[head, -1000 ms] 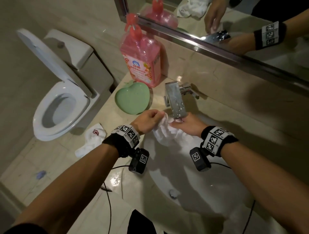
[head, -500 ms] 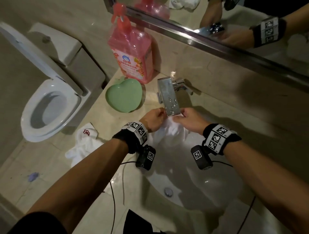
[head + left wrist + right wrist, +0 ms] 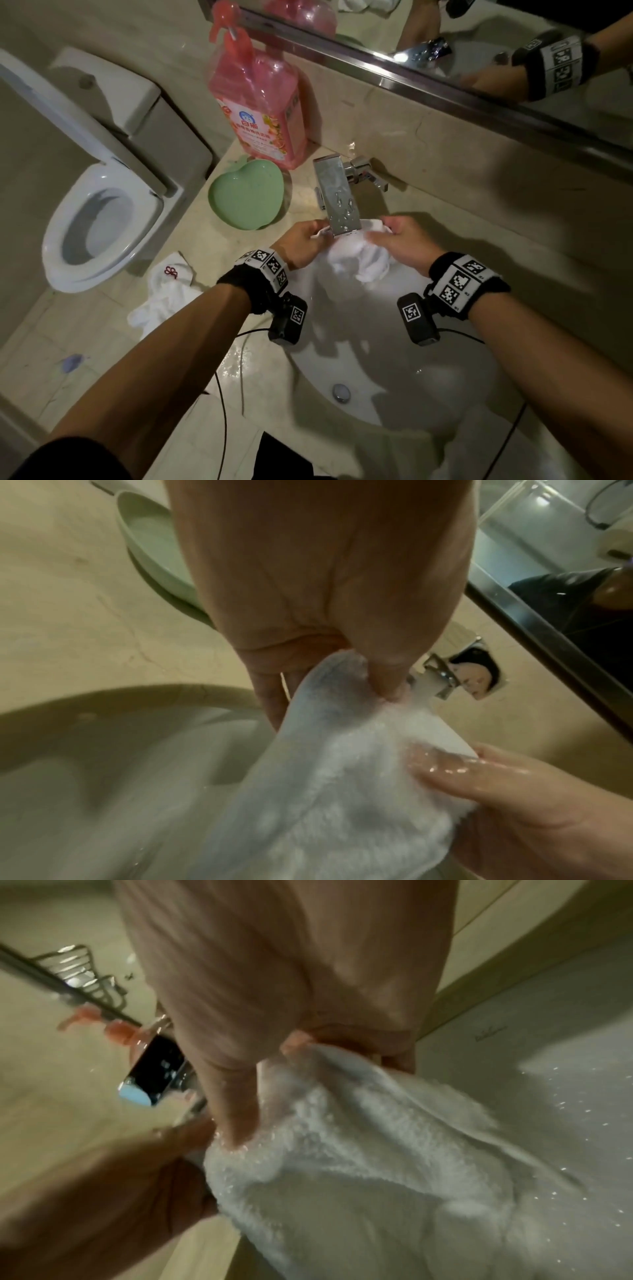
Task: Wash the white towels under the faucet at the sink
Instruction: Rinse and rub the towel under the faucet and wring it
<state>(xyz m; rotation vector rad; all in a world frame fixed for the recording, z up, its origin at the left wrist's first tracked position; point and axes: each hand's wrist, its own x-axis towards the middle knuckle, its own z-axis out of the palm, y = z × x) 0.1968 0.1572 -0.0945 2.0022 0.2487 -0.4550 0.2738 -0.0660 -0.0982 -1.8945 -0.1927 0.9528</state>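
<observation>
A wet white towel [image 3: 356,262] hangs bunched under the chrome faucet [image 3: 337,197] over the white sink [image 3: 394,370]. My left hand [image 3: 303,241] pinches its left top edge and my right hand [image 3: 399,240] grips its right top edge, one on each side of the spout. Water runs onto the towel [image 3: 342,791] in the left wrist view, where my left hand [image 3: 359,669] pinches the cloth. In the right wrist view my right hand [image 3: 308,1053] holds the soaked towel [image 3: 394,1164]. A second white towel [image 3: 164,294] with a red mark lies on the counter at the left.
A pink soap bottle [image 3: 260,102] and a green heart-shaped dish [image 3: 246,193] stand on the beige counter [image 3: 191,349] left of the faucet. An open toilet [image 3: 99,219] is further left. A mirror [image 3: 445,41] runs along the back wall. Black cables [image 3: 222,394] trail over the counter's front.
Both hands have moved the towel up and back, directly beneath the spout, and spread its top edge apart. The second towel has stayed on the counter.
</observation>
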